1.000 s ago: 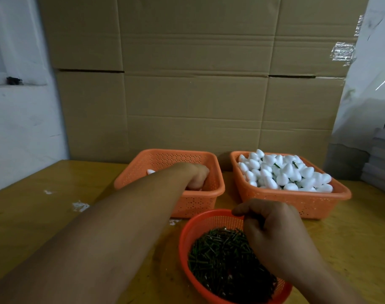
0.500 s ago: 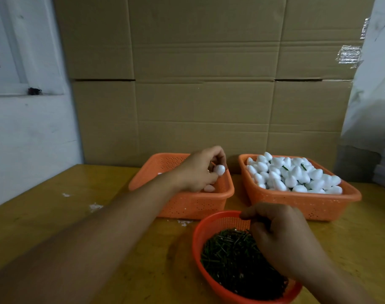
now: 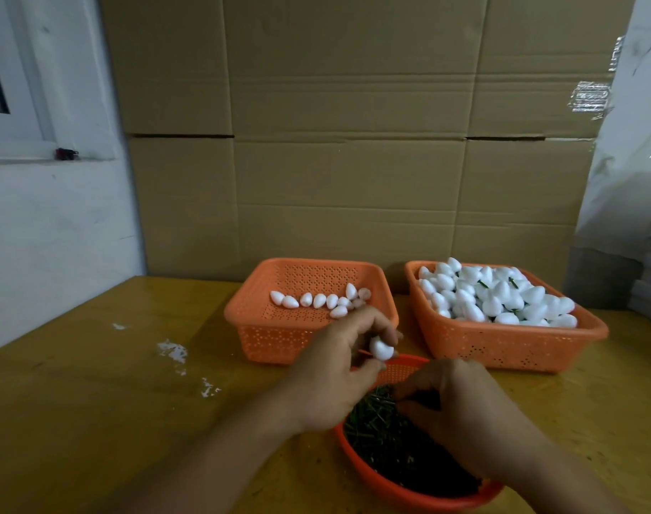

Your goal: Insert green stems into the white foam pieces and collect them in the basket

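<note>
Just below frame centre, the left hand (image 3: 331, 372) pinches a white foam piece (image 3: 381, 347) at its fingertips. The right hand (image 3: 461, 409), fingers curled, picks among green stems (image 3: 375, 424) in the round basket (image 3: 398, 487). No readable writing shows.

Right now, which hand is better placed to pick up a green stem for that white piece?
The right hand: its fingertips are already down in the round bowl among the green stems, while the left hand is busy holding the white foam piece.
</note>
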### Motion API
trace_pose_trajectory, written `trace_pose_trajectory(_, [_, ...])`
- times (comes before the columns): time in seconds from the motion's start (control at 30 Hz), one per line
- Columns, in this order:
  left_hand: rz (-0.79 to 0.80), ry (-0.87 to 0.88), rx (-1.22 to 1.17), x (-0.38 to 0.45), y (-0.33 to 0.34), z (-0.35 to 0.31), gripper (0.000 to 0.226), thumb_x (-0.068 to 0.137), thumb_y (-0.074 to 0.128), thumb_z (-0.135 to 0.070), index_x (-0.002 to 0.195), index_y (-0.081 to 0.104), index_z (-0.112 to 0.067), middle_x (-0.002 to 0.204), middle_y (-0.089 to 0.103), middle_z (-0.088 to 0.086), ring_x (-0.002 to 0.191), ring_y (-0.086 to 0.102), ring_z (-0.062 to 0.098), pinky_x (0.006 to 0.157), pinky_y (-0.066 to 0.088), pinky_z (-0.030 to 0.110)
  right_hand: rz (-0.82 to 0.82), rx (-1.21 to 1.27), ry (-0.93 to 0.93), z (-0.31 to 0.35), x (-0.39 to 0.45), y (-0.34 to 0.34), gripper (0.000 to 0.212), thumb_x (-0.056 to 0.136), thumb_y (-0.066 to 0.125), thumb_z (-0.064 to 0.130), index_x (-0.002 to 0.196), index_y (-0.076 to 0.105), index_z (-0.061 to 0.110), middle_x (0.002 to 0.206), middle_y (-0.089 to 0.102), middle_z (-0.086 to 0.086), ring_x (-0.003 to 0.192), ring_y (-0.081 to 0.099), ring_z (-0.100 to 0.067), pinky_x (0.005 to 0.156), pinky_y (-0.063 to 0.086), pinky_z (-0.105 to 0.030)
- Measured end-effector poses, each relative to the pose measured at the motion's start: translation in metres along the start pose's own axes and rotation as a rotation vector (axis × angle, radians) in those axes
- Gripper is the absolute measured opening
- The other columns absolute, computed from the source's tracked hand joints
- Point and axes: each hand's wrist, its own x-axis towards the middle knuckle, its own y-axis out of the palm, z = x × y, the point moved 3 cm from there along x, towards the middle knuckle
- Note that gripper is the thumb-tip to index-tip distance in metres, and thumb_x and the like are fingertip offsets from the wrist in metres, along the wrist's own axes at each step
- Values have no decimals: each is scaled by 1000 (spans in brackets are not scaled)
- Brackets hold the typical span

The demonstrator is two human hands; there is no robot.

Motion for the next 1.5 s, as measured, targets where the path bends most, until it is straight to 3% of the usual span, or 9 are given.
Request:
trace_pose_trajectory(0.13, [19,-48,-97,-10,3,6,26,91,63,-8,104,57,-30,109,69,-1,102,71,24,90,56,56,117,-60,7,2,-1,3,21,85,66,51,98,73,37,87,73,9,77,64,-8,74,53,-35])
trace_pose_trajectory(0.3, [21,-63,-194,-15,-2,-2,27,98,61,-15,121,56,-28,100,71,10,90,73,23,80,60,38,226,-205,-5,6,-6,5,52,73,62,74,116,62,46,93,67,13,85,61,-5,65,48,-27])
trace_pose_trajectory(0.37, [10,-99,-275,-16,-4,-4,17,99,59,-19,115,63,-22,96,70,13,79,71,25,72,58,34,267,-242,-20,9,-7,8,54,74,60,75,121,59,48,99,66,16,92,61,-6,64,41,-25])
trace_pose_trajectory(0.47, [13,-180,-414,-17,-2,-5,25,95,61,-32,115,67,-19,91,70,14,73,66,25,66,52,31,326,-261,-30,12,-8,11,51,76,62,70,122,58,48,102,67,15,95,62,-8,70,48,-27])
trace_pose_trajectory(0.6, [88,-232,-592,-20,1,-7,32,93,64,-19,125,64,-18,93,68,12,75,64,20,66,51,28,356,-297,-30,12,-7,16,31,79,63,56,103,62,37,88,61,11,87,61,-14,64,43,-28])
trace_pose_trajectory(0.9, [34,-263,-586,-20,3,-9,37,89,69,-26,120,67,-7,94,62,9,78,59,17,67,49,27,262,-239,-11,5,-3,24,31,83,65,49,114,66,48,102,69,16,94,63,-8,73,47,-25])
trace_pose_trajectory(1.13, [-3,-299,-687,-20,2,-6,35,89,68,-25,115,61,-4,89,64,11,73,59,18,63,48,27,167,-41,26,4,0,21,14,76,67,37,83,72,26,77,70,9,71,64,-7,68,55,-33])
trace_pose_trajectory(1.23, [-21,-318,-694,-20,0,-6,23,92,64,-28,106,58,-11,82,63,9,67,56,16,59,45,26,12,54,50,4,1,13,9,75,69,31,73,66,23,66,66,8,62,61,-6,56,49,-24])
trace_pose_trajectory(1.5, [-90,-379,-670,-20,-1,-3,36,89,60,-41,103,61,-7,70,54,2,56,48,11,50,36,22,-202,462,37,3,0,-1,13,89,71,22,78,66,25,65,70,1,50,61,-6,49,46,-22])
